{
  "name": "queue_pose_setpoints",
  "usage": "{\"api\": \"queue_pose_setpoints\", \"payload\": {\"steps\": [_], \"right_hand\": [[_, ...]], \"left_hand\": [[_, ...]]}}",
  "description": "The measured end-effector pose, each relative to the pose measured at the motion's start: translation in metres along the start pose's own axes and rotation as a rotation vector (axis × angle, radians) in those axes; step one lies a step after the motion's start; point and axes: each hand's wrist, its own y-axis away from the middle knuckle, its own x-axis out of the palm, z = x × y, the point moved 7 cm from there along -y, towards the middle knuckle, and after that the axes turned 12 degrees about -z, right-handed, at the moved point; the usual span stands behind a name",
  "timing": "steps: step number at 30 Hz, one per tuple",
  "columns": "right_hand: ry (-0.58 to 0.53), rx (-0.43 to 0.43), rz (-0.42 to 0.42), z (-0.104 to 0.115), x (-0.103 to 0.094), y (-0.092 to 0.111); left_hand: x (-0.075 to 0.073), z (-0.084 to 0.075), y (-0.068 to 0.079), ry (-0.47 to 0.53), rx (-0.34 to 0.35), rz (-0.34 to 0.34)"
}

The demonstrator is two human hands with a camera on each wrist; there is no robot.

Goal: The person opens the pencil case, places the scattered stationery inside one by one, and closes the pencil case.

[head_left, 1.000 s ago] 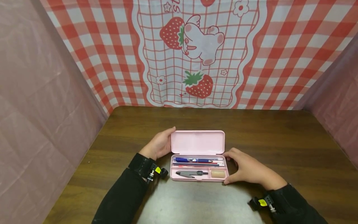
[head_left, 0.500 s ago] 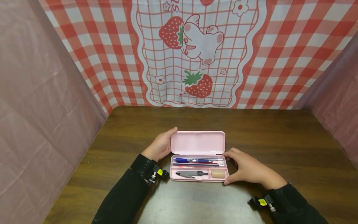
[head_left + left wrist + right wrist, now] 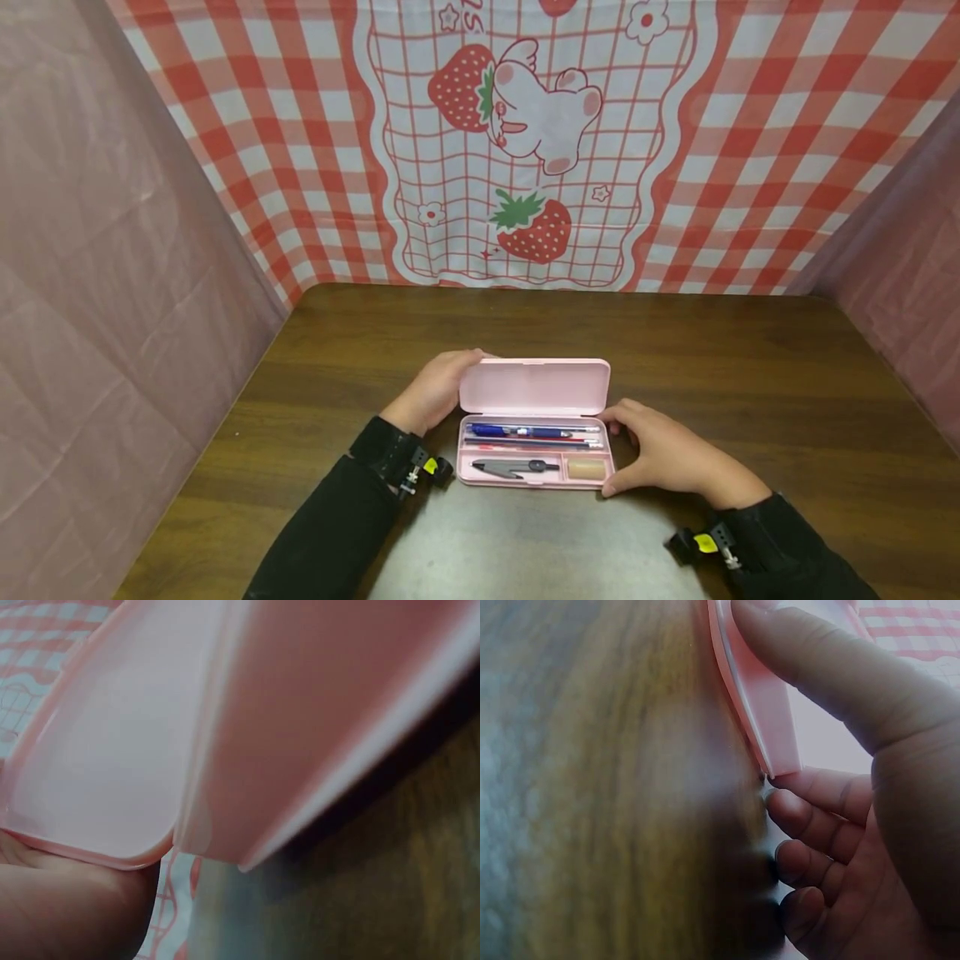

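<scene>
A pink pencil case (image 3: 465, 479) stands opened on the table, its lid (image 3: 534, 387) tilted up at the back. In the long compartment lie a blue pen (image 3: 517, 431) and several pencils (image 3: 540, 444); in front are a grey drawing compass (image 3: 513, 468) and a beige eraser (image 3: 586, 469). My left hand (image 3: 435, 387) holds the lid at its left end, thumb at the top edge; in the left wrist view the hand reaches behind the lid, its fingers mostly hidden. My right hand (image 3: 671, 458) grips the case's right end, thumb at the front corner and index finger at the back corner.
The brown wooden table (image 3: 360, 333) bears the case near its middle. A red-and-white checked cloth (image 3: 300, 150) with strawberries hangs behind the table's far edge. Pink cloth (image 3: 112, 292) hangs on both sides. Each wrist wears a black strap with a small camera (image 3: 442, 471).
The lid has tipped slightly forward, its top edge now lower in the head view. My left hand has moved a little right along with it. The right hand has stayed in place.
</scene>
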Motion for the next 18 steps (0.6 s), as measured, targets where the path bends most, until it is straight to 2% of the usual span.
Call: {"api": "queue_pose_setpoints", "payload": {"steps": [5, 9, 11, 18], "right_hand": [[-0.006, 0.009, -0.01, -0.002, 0.0, 0.0], [-0.01, 0.007, -0.016, -0.004, 0.001, -0.002], [-0.015, 0.0, -0.017, -0.003, 0.002, -0.002], [-0.024, -0.013, -0.031, -0.003, 0.001, -0.002]], "left_hand": [[0.003, -0.006, 0.004, -0.151, 0.089, 0.066], [0.004, -0.008, 0.006, -0.207, 0.136, 0.149], [0.006, -0.009, 0.008, -0.225, 0.143, 0.197], [0.013, -0.011, 0.017, -0.413, 0.154, 0.282]]}}
